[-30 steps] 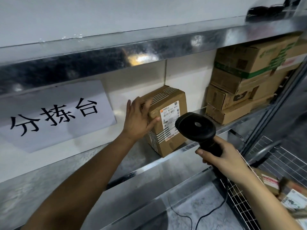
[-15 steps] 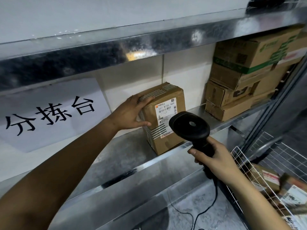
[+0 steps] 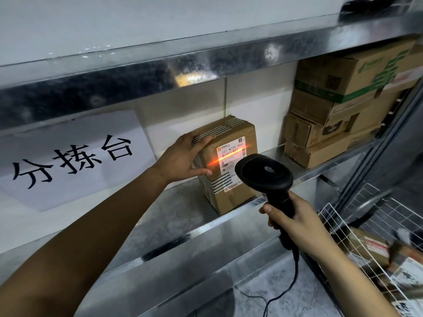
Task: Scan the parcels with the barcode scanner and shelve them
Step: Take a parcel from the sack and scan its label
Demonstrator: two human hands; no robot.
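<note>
Brown cardboard parcel with white label (image 3: 229,165) is standing upright at the metal shelf (image 3: 174,209) front edge. Left hand (image 3: 183,159) is steadying its left side, fingers fairly straight. Right hand (image 3: 295,219) is gripping the black corded barcode scanner (image 3: 266,177) just in front, red beam crossing the label.

The steel shelf (image 3: 160,216) lies bare left of the brown cardboard parcel (image 3: 231,179) at its front edge, and between it and the stacked cardboard boxes (image 3: 338,115) at the right end. The upper steel shelf (image 3: 137,74) caps headroom. The white wire basket (image 3: 343,227) blocks the lower right.
</note>
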